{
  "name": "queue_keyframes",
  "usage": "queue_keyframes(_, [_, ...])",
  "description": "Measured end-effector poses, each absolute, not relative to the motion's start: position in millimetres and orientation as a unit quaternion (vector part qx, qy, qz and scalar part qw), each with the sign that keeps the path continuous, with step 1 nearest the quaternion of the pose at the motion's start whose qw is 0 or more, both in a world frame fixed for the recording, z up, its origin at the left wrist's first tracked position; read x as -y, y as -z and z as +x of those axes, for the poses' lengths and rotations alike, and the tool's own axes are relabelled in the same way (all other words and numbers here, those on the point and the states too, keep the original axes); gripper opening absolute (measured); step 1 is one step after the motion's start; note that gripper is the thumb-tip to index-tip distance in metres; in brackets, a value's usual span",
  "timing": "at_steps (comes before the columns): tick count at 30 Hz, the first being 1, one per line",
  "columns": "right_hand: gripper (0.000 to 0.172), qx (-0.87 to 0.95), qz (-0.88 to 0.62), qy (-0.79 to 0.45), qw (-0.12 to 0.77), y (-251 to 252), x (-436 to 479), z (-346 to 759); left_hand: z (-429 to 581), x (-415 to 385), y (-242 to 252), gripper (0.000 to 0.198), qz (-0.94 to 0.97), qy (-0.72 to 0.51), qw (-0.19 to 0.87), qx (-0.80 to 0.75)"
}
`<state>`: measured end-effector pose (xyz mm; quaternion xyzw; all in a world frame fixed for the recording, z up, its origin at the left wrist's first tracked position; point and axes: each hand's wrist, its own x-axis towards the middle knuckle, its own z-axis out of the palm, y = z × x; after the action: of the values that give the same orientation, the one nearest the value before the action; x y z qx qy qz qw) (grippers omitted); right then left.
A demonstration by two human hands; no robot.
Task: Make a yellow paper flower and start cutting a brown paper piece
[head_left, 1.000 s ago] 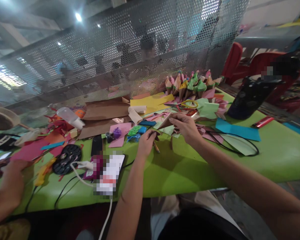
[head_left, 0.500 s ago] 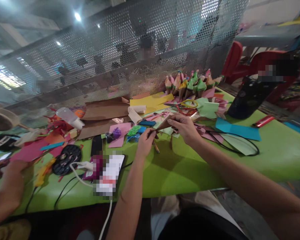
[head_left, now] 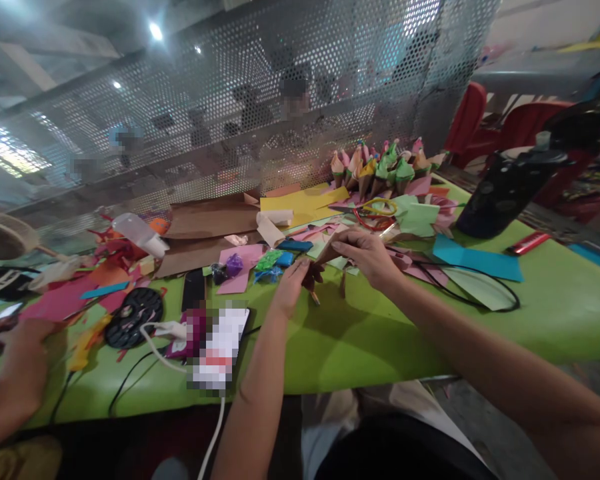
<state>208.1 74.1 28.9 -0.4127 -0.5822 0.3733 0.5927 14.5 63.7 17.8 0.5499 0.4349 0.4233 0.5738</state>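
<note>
Between my two hands is a piece of brown paper (head_left: 327,253), held up a little above the green table (head_left: 360,347). My left hand (head_left: 293,283) is closed on its lower left end. At the upper right part, my right hand (head_left: 363,250) pinches the paper between thumb and fingers. Below my left hand a pencil (head_left: 315,299) shows its end; the rest is hidden. Blue and green wrapped bundles (head_left: 270,263) lie just left of my left hand. Past my right hand lie red-handled scissors (head_left: 373,220).
Several paper cones (head_left: 375,167) stand at the back before a perforated metal screen (head_left: 220,133). A black bottle (head_left: 505,193) stands at right, near blue paper (head_left: 477,258). A phone (head_left: 223,347) with a cable and a yellow glue gun (head_left: 87,343) lie left, near another person's arm (head_left: 23,373).
My left hand has shifted slightly, its fingers now straighter along the brown paper. My right hand keeps its pinch with little movement.
</note>
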Motion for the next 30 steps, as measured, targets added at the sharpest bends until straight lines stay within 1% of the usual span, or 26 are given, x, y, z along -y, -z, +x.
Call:
queue_keyframes(6, [0.017,0.614,-0.405,-0.343,0.584,-29.6,-73.0,207.9,16.4,-60.0,-20.1,0.051,0.561,-0.400,0.593,-0.417])
queue_keyframes(11, [0.015,0.624,-0.413,-0.315,0.584,-29.0,-73.3,207.8,18.0,-60.6,-20.4,0.048,0.587,-0.409,0.562,-0.416])
queue_keyframes(16, [0.015,0.610,-0.427,-0.270,0.610,-27.6,-73.2,204.4,17.9,-58.4,-24.3,0.048,0.638,-0.384,0.514,-0.426])
queue_keyframes(19, [0.015,0.609,-0.428,-0.266,0.613,-28.0,-72.3,203.2,17.5,-58.0,-24.4,0.048,0.663,-0.373,0.486,-0.430])
queue_keyframes(25, [0.019,0.613,-0.422,-0.287,0.603,-27.8,-71.5,205.0,18.3,-61.1,-20.9,0.036,0.696,-0.355,0.419,-0.463])
queue_keyframes(30, [0.021,0.610,-0.429,-0.293,0.598,-27.8,-71.1,205.3,19.1,-61.9,-21.0,0.031,0.696,-0.361,0.405,-0.470])
